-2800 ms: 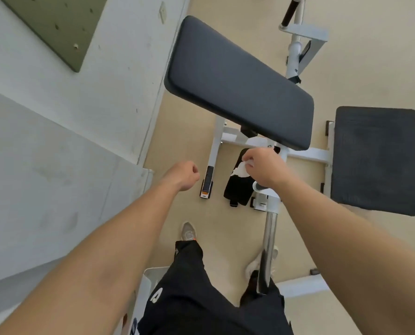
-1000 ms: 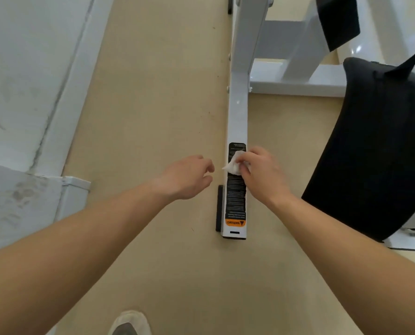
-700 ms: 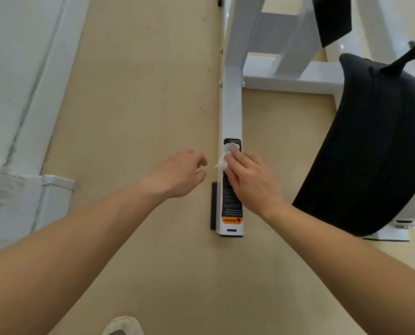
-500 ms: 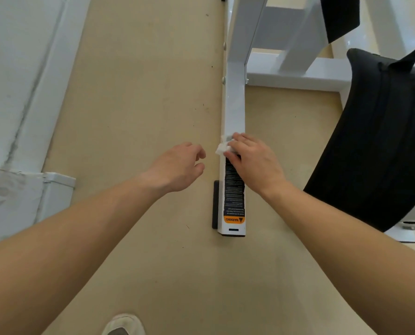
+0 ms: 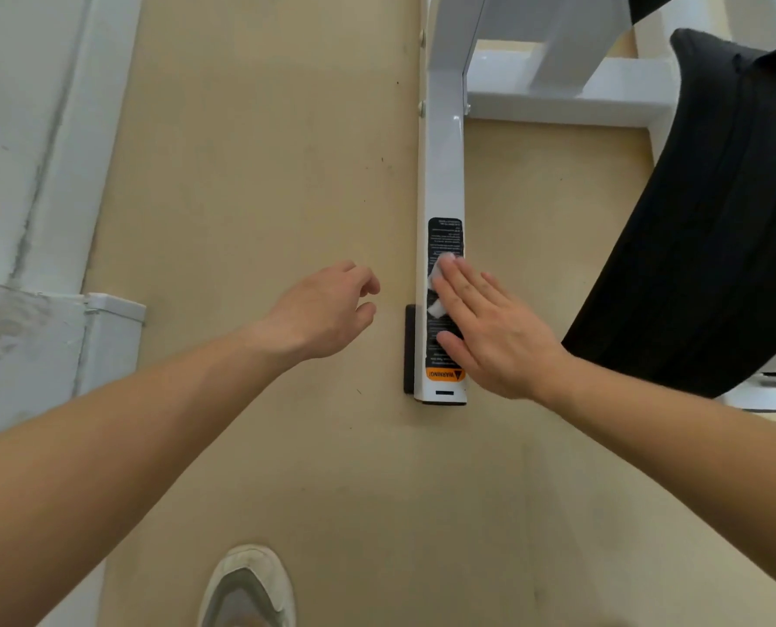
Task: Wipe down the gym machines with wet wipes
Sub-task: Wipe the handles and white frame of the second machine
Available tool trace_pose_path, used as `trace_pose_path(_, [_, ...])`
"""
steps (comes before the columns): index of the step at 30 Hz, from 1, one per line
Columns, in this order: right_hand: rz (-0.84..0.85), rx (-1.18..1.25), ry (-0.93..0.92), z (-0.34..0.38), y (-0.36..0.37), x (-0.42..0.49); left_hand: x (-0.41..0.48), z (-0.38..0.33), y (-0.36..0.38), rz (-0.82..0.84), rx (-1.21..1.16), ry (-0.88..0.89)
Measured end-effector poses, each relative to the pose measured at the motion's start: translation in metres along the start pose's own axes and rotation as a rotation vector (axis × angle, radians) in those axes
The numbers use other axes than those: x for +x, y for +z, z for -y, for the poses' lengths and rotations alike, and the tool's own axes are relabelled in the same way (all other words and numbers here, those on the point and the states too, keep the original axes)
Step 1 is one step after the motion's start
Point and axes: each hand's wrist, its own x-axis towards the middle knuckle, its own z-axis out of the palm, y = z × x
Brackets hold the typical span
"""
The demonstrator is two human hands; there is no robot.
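Wet wipe [image 5: 436,278]: one small, crumpled white sheet was found on the machine leg's label, pressed flat beneath the fingers of the right hand.
Right hand [image 5: 490,328]: the grip was spread, with fingers straight and close together, laid palm-down over the wipe and label; nothing was pinched.
Left hand [image 5: 327,310]: the grip was loosely curled and empty, held above the floor just left of the leg, apart from it.
Machine leg [image 5: 442,174]: one glossy white square-section metal tube was laid along the floor and joined to a white crossbar [image 5: 558,104].
Label [image 5: 444,233]: one long black sticker was seen, with fine white print and an orange warning band.
Pad [image 5: 702,228]: one black, curved, matte cushion was seen at the right.
Floor [image 5: 264,174]: smooth beige, flecked with small dark marks.
Shoe [image 5: 248,586]: one pale, worn trainer was seen at the lower edge.
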Motion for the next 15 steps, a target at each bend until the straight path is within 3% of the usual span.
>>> trace_pose_path(9, [0.074, -0.131, -0.31, 0.025, 0.019, -0.057, -0.012, 0.007, 0.003, 0.027, 0.058, -0.032])
trace_pose_path(15, [0.011, -0.091, -0.114, 0.008, 0.009, -0.04, -0.012, -0.002, 0.007, 0.062, 0.094, -0.014])
